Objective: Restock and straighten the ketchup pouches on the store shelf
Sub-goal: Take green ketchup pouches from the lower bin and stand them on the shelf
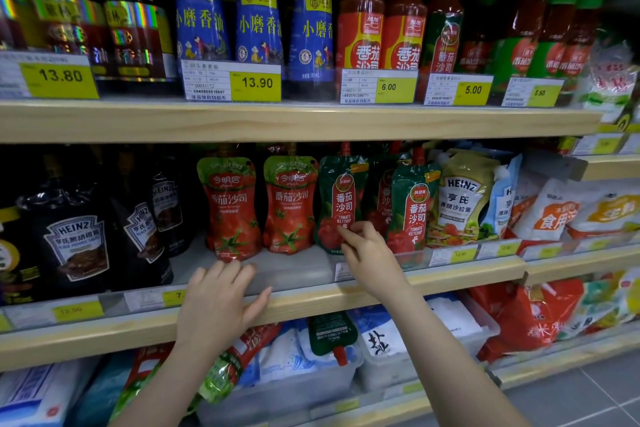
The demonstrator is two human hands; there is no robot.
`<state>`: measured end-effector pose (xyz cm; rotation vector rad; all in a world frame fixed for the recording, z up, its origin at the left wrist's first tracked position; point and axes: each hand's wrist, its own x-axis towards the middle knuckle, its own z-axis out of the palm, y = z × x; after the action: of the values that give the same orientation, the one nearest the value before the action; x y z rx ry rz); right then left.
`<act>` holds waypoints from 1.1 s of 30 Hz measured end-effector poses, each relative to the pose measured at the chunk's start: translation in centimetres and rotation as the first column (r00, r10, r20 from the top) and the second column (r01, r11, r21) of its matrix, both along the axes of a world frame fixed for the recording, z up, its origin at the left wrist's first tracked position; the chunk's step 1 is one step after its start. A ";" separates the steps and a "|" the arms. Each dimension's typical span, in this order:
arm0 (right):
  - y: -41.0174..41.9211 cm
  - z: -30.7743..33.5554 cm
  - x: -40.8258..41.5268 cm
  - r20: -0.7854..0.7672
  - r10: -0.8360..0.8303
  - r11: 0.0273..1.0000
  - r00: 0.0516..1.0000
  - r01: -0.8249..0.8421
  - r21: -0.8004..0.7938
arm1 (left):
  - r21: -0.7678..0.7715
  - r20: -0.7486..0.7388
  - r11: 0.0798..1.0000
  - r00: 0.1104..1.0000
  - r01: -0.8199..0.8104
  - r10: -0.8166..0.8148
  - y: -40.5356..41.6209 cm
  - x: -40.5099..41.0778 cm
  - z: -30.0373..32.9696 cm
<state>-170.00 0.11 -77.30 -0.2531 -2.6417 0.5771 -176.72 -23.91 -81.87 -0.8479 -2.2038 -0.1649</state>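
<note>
A shop: stocked shelves (298, 121) (price tags (255, 82) in front).

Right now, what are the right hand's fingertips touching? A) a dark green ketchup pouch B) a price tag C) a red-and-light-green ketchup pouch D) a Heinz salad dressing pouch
A: the right hand has its fingertips on the lower front of the dark green ketchup pouch, third along in the middle-shelf row.

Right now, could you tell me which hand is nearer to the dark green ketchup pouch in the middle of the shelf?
Right. The right hand has its fingertips on the lower front of the dark green ketchup pouch. The left hand rests on the shelf edge, lower and further left, below the red pouches.
</note>
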 end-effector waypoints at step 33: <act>-0.2 0.4 -0.7 0.187 0.041 0.988 0.982 -0.068 0.138 | 0.003 -0.020 1.000 1.000 0.008 -0.007 0.0 -0.2 -0.3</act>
<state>-170.68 -0.12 -76.92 -0.1988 -2.8607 0.3935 -176.89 -23.96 -82.16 -0.8529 -2.1817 -0.1625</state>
